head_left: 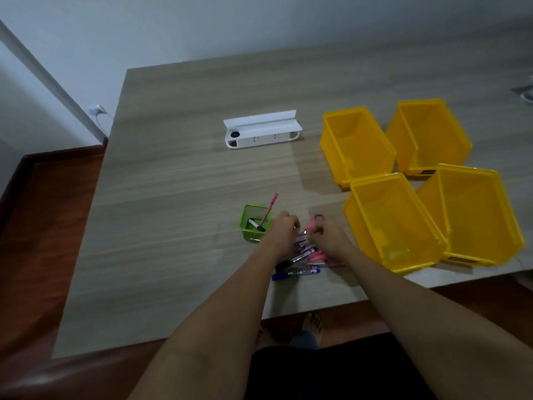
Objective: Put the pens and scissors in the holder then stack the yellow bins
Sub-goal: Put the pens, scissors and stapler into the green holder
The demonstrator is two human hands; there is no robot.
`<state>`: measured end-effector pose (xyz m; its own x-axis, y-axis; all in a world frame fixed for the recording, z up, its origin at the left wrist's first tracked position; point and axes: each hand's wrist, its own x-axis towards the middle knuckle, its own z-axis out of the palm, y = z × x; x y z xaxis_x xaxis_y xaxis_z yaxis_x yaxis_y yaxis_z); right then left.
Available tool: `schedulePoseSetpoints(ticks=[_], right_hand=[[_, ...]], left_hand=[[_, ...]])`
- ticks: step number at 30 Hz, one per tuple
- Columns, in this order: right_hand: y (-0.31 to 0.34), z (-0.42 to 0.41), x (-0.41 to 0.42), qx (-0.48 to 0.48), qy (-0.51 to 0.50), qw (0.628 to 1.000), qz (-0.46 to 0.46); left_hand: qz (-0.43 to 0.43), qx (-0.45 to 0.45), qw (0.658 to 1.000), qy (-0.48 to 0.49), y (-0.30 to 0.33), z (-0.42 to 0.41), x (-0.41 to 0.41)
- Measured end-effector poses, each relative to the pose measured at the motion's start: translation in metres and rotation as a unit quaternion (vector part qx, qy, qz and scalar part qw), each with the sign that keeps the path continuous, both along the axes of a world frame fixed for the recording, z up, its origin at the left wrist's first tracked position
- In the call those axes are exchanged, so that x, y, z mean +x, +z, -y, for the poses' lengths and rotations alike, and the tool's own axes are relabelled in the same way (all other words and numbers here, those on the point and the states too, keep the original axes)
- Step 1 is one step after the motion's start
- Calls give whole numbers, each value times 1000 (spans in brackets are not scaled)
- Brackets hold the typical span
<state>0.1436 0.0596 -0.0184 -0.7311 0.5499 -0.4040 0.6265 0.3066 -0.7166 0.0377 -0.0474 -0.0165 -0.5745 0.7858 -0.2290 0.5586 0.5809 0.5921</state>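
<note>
A green mesh holder (253,223) stands near the table's front with a pink pen (269,209) and a black-capped marker (256,225) in it. Just right of it lies a pile of pens and markers (302,261), pink, black and blue. My left hand (284,226) hovers over the pile's far end with its fingers curled. My right hand (327,232) is closed around the pink-handled scissors (314,222). Several open yellow bins sit separately at the right, the nearest (395,223) beside my right hand, and another (354,142) behind it.
A white plastic rack (261,132) lies in the middle of the wooden table (173,183). The table's front edge runs just below the pens. Brown floor shows at the left and under the table, with my feet visible.
</note>
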Motion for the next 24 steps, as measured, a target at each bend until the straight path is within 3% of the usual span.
schedulePoseSetpoints(ticks=[9,18,24], right_hand=[[-60,12,7,3,51,997,50],[-49,15,-10,153,178,965,117],[-44,8,-17,136,228,959,101]], left_hand=[[17,-122,992,30,-51,10,8],[-21,-151,988,30,-58,11,7],[-30,-179,983,33,-44,7,9]])
